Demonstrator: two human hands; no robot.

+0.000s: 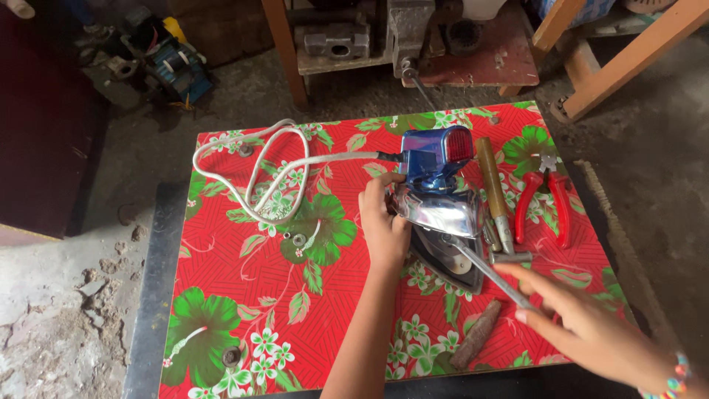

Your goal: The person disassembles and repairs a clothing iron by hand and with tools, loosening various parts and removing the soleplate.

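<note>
An electric iron [437,199] with a blue handle, red rear cap and shiny metal body lies tilted on its side on a red floral tabletop [244,295]. My left hand [382,225] grips the iron's left side. My right hand [591,325] holds a long metal rod-like tool [491,273] whose tip reaches the iron's underside. The iron's white cord [266,166] loops away to the left.
Red-handled pliers [545,199] and a brown-handled screwdriver [493,188] lie right of the iron. A dark stubby piece [476,334] rests near the front edge. Small washers [298,239] sit mid-table. Wooden bench legs [628,63], a vise and metal parts stand beyond the table.
</note>
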